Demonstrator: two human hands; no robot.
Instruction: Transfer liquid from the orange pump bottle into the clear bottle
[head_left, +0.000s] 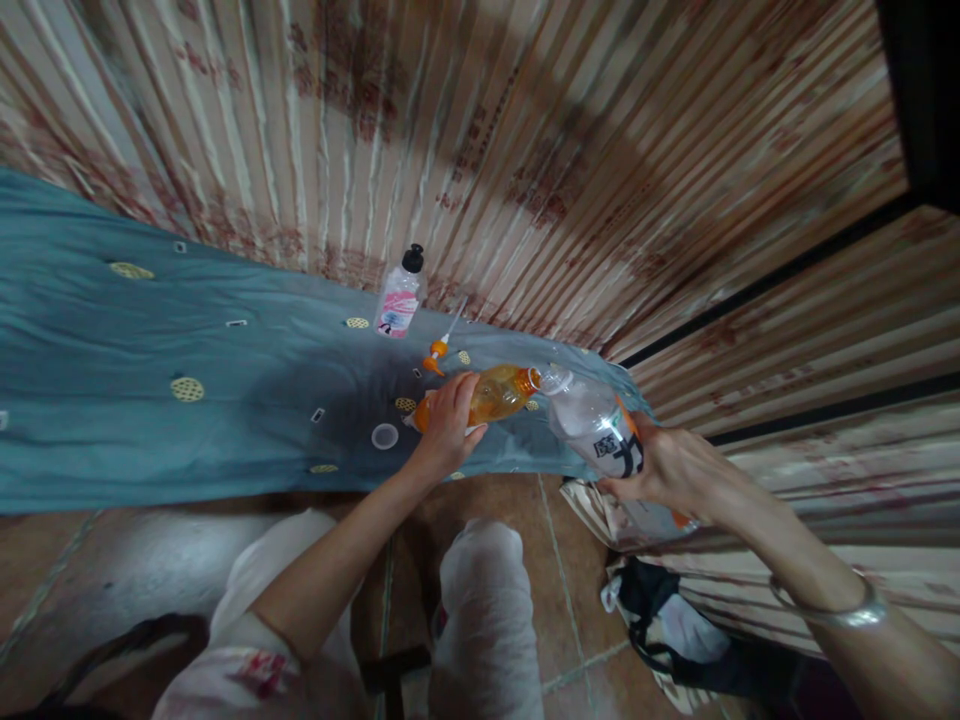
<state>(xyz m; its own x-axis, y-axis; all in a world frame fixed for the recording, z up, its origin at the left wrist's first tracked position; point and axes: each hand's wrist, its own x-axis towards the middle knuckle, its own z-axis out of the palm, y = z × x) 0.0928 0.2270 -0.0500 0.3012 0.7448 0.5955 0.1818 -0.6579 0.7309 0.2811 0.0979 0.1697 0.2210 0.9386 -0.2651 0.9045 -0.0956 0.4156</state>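
My left hand [448, 425] is wrapped around a translucent orange bottle [496, 393], which lies nearly sideways with its neck pointing right. A larger clear plastic bottle [589, 420] with a white, black and orange label is gripped in my right hand [664, 465]. It leans with its mouth up and to the left, right against the orange bottle's mouth; whether liquid passes between them I cannot tell. Just beyond my left hand, an orange pump head [437, 352] with a thin tube lies on the teal cloth [247, 400]. A small round white lid or dish [385, 436] is left of that hand.
A clear bottle with a black pump top [400, 295] and pink label stands at the cloth's back edge. Behind it hangs a pleated patterned curtain [480, 180]. Dark bars [780, 265] cross the right side. A black and white bag or cloth [667, 620] rests at lower right.
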